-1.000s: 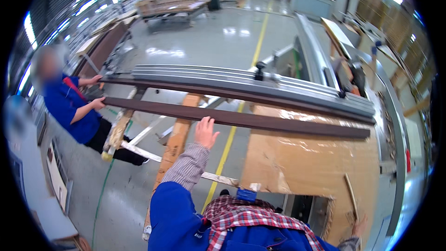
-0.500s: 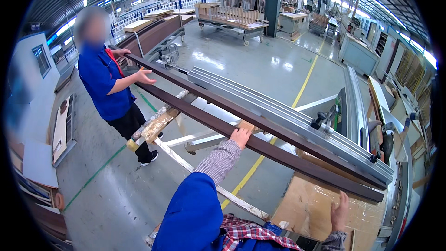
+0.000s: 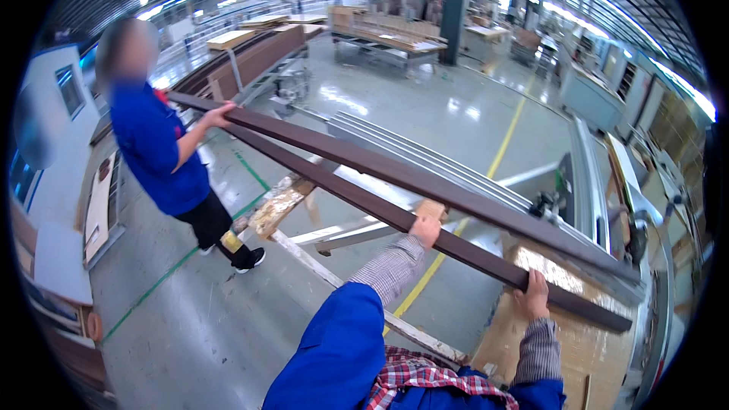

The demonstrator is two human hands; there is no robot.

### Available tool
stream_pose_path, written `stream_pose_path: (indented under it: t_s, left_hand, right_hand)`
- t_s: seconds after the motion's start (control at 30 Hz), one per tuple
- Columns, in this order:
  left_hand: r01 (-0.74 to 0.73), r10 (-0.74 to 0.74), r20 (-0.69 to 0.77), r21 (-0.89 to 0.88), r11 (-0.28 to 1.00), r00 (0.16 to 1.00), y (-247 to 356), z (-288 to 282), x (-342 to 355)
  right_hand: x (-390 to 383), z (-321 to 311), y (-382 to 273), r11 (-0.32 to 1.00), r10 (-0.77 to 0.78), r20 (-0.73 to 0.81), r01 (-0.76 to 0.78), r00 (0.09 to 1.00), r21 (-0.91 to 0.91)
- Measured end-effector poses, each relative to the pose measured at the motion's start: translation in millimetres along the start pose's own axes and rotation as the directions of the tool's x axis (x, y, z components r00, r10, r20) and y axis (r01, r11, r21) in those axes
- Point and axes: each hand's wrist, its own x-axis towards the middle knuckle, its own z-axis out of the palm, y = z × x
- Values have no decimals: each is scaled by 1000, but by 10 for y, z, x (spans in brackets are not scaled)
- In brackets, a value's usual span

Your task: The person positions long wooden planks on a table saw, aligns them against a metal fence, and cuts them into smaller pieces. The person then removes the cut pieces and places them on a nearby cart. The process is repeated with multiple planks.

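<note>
Two long dark brown boards run from a co-worker at the far left to the right side. My left hand (image 3: 427,231) is closed over the near board (image 3: 353,196), its fingers at a small pale wooden block (image 3: 433,210) that shows between the boards. My right hand (image 3: 534,295) grips the near board close to its right end, fingers over its far edge. The far board (image 3: 364,158) lies beyond, apart from both my hands. The co-worker's hand (image 3: 220,115) holds the boards near their far left end.
A padded trestle (image 3: 282,205) stands under the boards at left. At right is a cardboard-covered surface (image 3: 505,334). Beyond the boards runs a metal sliding-table rail (image 3: 425,153). A cart with wood (image 3: 387,42) and a dark pillar (image 3: 454,11) stand farther back.
My right hand has come up from over the cardboard and taken hold of the near board. My left hand and the block have shifted right. The co-worker's hands have come together on the boards.
</note>
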Motion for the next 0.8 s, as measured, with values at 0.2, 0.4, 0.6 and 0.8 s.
stream_pose_path:
  t_s: [0.2, 0.4, 0.6, 0.8]
  left_hand:
    - [64, -77, -55, -221, 973, 995, -118, -6, 22]
    - [-99, 79, -66, -418, 903, 995, -592, -102, -260]
    - [511, -630, -441, -369, 776, 639, -1384, 445, -410]
    - [520, -910, 44, -832, 195, 412, -1212, 264, -446]
  right_hand:
    - [39, -20, -52, 990, 93, 41, -88, 995, -106]
    - [89, -285, -341, 992, 122, 102, -123, 987, 7]
    - [-67, -103, -90, 995, 79, -107, -73, 991, 66]
    - [-115, 82, 279, 999, 26, -94, -22, 995, 47]
